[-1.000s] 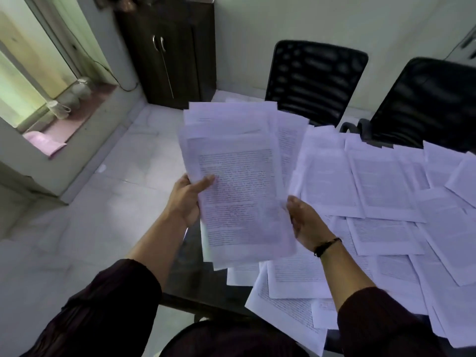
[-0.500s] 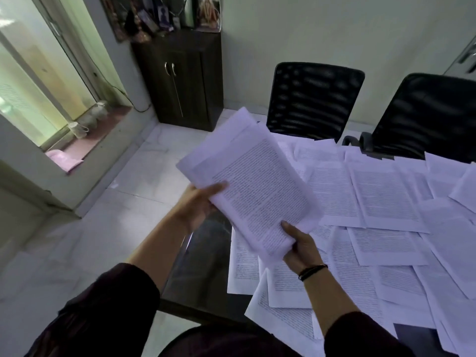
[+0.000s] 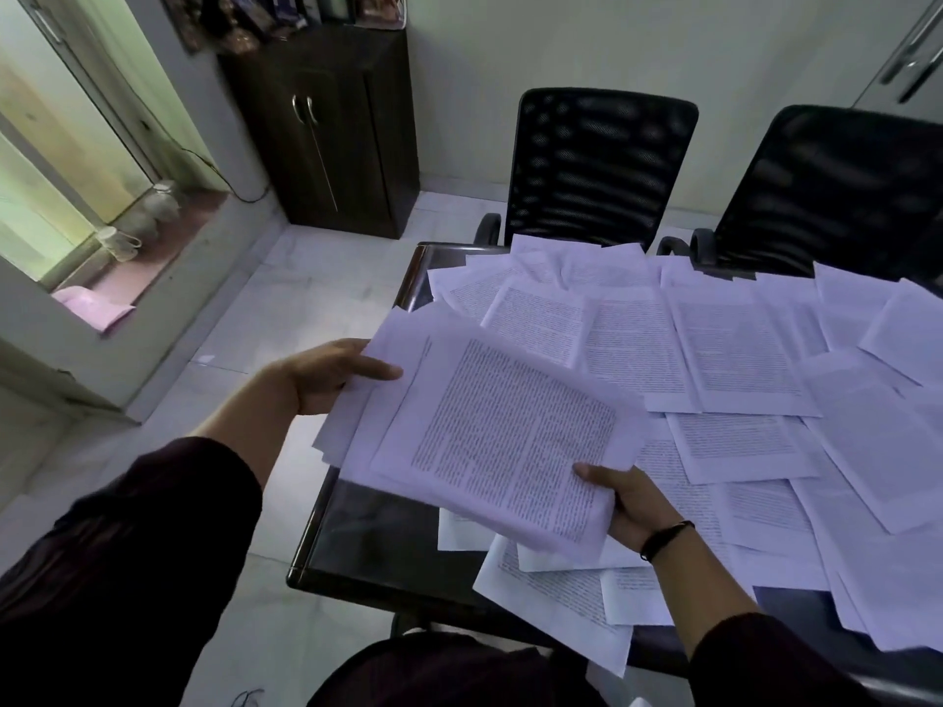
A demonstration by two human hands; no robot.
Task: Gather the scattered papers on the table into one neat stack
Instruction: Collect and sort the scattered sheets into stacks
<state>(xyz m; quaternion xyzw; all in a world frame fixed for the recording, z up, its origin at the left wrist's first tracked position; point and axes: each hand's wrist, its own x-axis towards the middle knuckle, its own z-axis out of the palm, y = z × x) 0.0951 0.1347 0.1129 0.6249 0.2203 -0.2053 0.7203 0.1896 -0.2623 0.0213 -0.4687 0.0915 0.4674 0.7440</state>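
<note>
**While a bundle is held, most sheets wait**

While the gathered sheaf (image 3: 490,441) is gripped above the table (image 3: 357,533) corner by the left hand (image 3: 326,372) and right hand (image 3: 630,507), its edges are splayed (squaring seems needed); scattered papers (image 3: 740,359) remain to be collected.

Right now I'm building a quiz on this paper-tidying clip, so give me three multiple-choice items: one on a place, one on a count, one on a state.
1. Where is the dark cabinet?
A. Beyond the table's far left corner, against the wall
B. Between the chairs
C. Under the table

2. How many black chairs stand behind the table?
A. One
B. Two
C. Four

3. How is the bundle of papers held?
A. Lying untouched
B. By one hand
C. By both hands

Answers: 1 A, it stands by the wall, left of the chairs. 2 B, left chair and right chair. 3 C, left hand and right hand each grip an edge.
</note>
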